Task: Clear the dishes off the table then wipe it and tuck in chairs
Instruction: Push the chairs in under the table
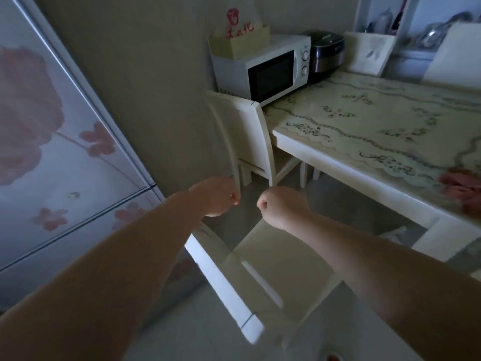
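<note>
Beside the wall, a white chair point(251, 136) stands at the corner of the table point(338, 162); the left hand point(217, 198) and right hand point(282, 207) are curled at its back posts' lower ends; whether they grip, I cannot tell; a pink cloth point(462, 187) lies on the table's edge.

The only lettering is red Chinese characters on the white paper point(240, 22) standing above the microwave point(270, 71), the last reading 化, the others too blurred.
</note>
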Tool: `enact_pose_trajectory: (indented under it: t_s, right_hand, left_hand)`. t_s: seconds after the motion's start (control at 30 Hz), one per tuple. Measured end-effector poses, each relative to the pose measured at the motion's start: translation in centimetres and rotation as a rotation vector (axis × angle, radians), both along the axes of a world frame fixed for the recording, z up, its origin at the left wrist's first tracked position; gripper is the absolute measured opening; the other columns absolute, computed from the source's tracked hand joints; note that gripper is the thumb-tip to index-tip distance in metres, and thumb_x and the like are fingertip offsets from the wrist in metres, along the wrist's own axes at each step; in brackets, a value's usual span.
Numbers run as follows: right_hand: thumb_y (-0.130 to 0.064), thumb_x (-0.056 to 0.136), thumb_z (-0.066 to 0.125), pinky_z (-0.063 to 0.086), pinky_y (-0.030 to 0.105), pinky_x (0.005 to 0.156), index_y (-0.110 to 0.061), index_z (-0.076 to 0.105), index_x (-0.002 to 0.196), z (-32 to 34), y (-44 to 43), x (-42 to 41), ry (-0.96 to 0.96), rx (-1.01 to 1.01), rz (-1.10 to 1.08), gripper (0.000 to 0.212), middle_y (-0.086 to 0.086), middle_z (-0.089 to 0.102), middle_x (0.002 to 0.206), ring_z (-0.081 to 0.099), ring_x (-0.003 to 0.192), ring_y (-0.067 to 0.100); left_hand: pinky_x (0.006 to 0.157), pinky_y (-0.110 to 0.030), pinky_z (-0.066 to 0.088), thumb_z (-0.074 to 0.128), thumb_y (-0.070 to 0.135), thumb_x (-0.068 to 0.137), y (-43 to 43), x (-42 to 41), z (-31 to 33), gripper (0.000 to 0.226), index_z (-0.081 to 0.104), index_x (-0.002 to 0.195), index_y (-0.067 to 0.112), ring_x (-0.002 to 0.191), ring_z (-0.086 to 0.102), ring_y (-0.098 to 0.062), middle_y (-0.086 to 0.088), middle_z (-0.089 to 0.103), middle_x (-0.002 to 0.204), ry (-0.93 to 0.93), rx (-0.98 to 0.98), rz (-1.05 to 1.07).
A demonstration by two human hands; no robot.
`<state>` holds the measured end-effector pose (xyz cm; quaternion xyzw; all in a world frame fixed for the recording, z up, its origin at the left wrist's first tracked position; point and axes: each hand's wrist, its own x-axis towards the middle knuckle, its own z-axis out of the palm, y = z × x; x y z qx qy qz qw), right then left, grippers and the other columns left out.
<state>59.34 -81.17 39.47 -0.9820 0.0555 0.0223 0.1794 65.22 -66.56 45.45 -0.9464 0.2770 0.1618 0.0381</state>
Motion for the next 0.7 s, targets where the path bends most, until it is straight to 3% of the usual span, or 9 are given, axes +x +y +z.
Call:
enact_pose_trajectory:
  t_s: [0.13, 0.23, 0.37, 0.43, 0.57, 0.7]
  right_hand:
    - [-0.010, 0.083, 0.046, 0.052, 0.029, 0.071, -0.017, 0.051, 0.053, -0.4, 4.0, 0.0, -0.055, 0.003, -0.147, 0.030, -0.005, 0.069, 0.077, 0.065, 0.076, 0.019]
    - [-0.015, 0.085, 0.049, 0.042, 0.025, 0.067, -0.022, 0.051, 0.058, -0.7, 7.3, -1.4, -0.056, 0.003, -0.226, 0.028, -0.007, 0.061, 0.074, 0.059, 0.074, 0.019]
    - [-0.023, 0.087, 0.050, 0.046, 0.027, 0.072, -0.026, 0.062, 0.071, -1.2, 10.5, -3.6, -0.076, 0.009, -0.237, 0.021, -0.007, 0.061, 0.078, 0.060, 0.080, 0.017]
    - [-0.025, 0.086, 0.049, 0.041, 0.025, 0.067, -0.026, 0.064, 0.077, -1.8, 11.6, -4.8, -0.065, -0.034, -0.254, 0.018, -0.007, 0.059, 0.076, 0.057, 0.075, 0.017]
    - [-0.025, 0.084, 0.048, 0.035, 0.024, 0.060, -0.020, 0.063, 0.077, -3.6, 12.3, -5.9, -0.017, -0.091, -0.281, 0.017, -0.004, 0.063, 0.076, 0.057, 0.071, 0.016]
    - [-0.032, 0.089, 0.041, 0.045, 0.029, 0.076, -0.026, 0.068, 0.095, -3.9, 12.5, -6.0, -0.018, -0.048, -0.336, 0.028, -0.008, 0.069, 0.095, 0.062, 0.089, 0.016]
  left_hand:
    - [0.094, -0.026, 0.038, 0.044, 0.027, 0.101, 3.6, 2.0, -0.7, 0.027, 0.066, 0.117, 0.025, 0.117, 0.054, -0.016, 0.004, 0.059, 0.128, -0.027, -0.029, -0.182]
    - [0.086, -0.022, 0.036, 0.044, 0.032, 0.100, 6.1, 2.0, -0.5, 0.029, 0.066, 0.118, 0.026, 0.112, 0.056, -0.014, 0.006, 0.061, 0.125, -0.023, -0.023, -0.362]
    - [0.097, -0.026, 0.041, 0.052, 0.050, 0.093, 8.9, 2.6, -0.8, 0.038, 0.065, 0.119, 0.026, 0.116, 0.055, -0.011, 0.010, 0.061, 0.125, 0.210, 0.019, -0.473]
    - [0.102, -0.030, 0.040, 0.056, 0.060, 0.086, 9.6, 3.4, -1.4, 0.051, 0.062, 0.124, 0.027, 0.120, 0.054, -0.012, 0.010, 0.060, 0.127, 0.294, 0.088, -0.518]
    - [0.112, -0.033, 0.027, 0.058, 0.064, 0.082, 10.0, 4.6, -2.8, 0.068, 0.048, 0.138, 0.027, 0.135, 0.038, -0.015, 0.008, 0.046, 0.145, 0.327, 0.218, -0.547]
    - [0.108, -0.030, 0.030, 0.062, 0.063, 0.079, 10.3, 5.4, -4.1, 0.068, 0.049, 0.137, 0.030, 0.133, 0.042, -0.015, 0.010, 0.048, 0.142, 0.349, 0.211, -0.539]
